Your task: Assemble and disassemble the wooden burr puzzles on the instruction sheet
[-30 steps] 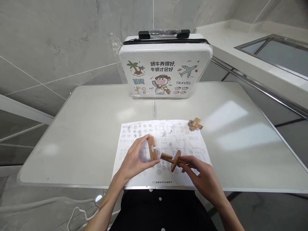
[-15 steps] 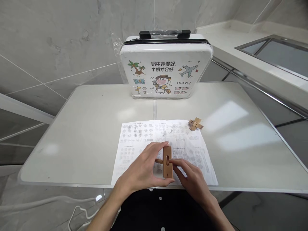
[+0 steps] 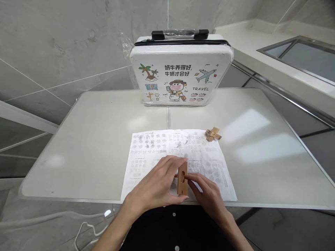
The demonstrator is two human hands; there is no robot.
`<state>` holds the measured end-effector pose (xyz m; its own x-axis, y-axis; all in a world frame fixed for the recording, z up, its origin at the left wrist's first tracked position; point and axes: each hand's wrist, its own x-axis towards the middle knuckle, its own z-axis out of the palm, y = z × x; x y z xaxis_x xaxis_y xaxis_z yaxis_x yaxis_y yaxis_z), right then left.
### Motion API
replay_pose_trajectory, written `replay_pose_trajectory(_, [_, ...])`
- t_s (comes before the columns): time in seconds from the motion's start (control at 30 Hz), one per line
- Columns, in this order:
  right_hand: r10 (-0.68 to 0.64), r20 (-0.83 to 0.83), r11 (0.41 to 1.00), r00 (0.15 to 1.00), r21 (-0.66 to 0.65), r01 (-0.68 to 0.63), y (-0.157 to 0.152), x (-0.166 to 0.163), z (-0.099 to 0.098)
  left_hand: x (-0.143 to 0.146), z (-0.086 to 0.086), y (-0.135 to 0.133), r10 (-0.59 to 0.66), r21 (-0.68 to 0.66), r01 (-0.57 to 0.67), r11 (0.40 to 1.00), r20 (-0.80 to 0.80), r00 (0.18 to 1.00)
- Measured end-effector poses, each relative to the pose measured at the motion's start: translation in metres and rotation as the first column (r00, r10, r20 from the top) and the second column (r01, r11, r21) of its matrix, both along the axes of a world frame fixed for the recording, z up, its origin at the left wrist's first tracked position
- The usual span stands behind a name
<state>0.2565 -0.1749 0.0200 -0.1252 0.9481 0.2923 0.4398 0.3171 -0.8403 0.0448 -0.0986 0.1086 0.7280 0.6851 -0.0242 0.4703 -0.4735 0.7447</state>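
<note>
My left hand (image 3: 157, 183) grips a wooden puzzle block (image 3: 182, 188) by its two ends, thumb at the near end and fingertips at the far end. The block has an oblong slot in its face and a small dark mark near the lower end. A short bit of a wooden stick (image 3: 176, 175) shows on the block's left side, level with the slot. My right hand (image 3: 208, 191) is closed, its fingertips pinched right at the slot, where the stick seems to pass through. Those fingertips largely hide the stick's right end.
Beneath my hands lies a printed instruction sheet (image 3: 146, 146) on the white folding table (image 3: 91, 146). An assembled wooden cross-shaped puzzle (image 3: 213, 134) rests at the sheet's upper right corner. A white cartoon-printed case (image 3: 180, 76) in plastic wrap stands at the back.
Less of the wooden stick shows on the block's left side now. The block and both hands have shifted very slightly downward, and the block has turned a little.
</note>
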Motion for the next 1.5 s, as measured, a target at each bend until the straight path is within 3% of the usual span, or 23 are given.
replay_pose_trajectory(0.17, [0.005,0.004,1.000,1.000,0.014,-0.005,0.000,0.000,-0.001,0.001,-0.003,0.000,-0.035,0.056,0.037,0.998,-0.030,0.999])
replay_pose_trajectory(0.37, [-0.033,0.057,0.998,0.998,-0.049,0.036,-0.004,0.001,-0.008,0.000,-0.016,0.003,-0.042,0.026,0.042,0.999,-0.021,0.999])
replay_pose_trajectory(0.67, [-0.080,0.000,0.985,0.997,-0.151,0.079,-0.009,0.004,-0.015,-0.003,-0.031,0.004,-0.036,-0.033,0.036,0.999,-0.001,0.999])
replay_pose_trajectory(0.83, [-0.083,-0.045,0.991,0.996,-0.107,0.078,-0.009,0.006,-0.009,-0.009,-0.027,0.005,-0.009,-0.043,0.007,0.999,-0.027,1.000])
replay_pose_trajectory(1.0, [-0.104,-0.064,0.989,0.993,-0.109,0.097,-0.006,0.008,0.009,-0.012,-0.024,0.004,0.037,-0.121,-0.044,0.992,-0.056,0.998])
replay_pose_trajectory(1.1, [-0.169,-0.049,0.979,0.984,-0.126,0.162,-0.002,0.011,0.022,-0.014,-0.027,0.003,0.093,-0.193,-0.102,0.976,-0.052,0.994])
replay_pose_trajectory(1.2, [-0.271,-0.020,0.956,0.962,-0.125,0.266,0.005,0.020,0.028,-0.019,-0.034,0.004,0.171,-0.180,-0.177,0.968,-0.044,0.984])
replay_pose_trajectory(1.5, [-0.587,0.072,0.802,0.806,-0.085,0.592,0.038,0.071,0.009,-0.052,-0.072,0.006,0.438,0.027,-0.437,0.899,-0.012,0.899])
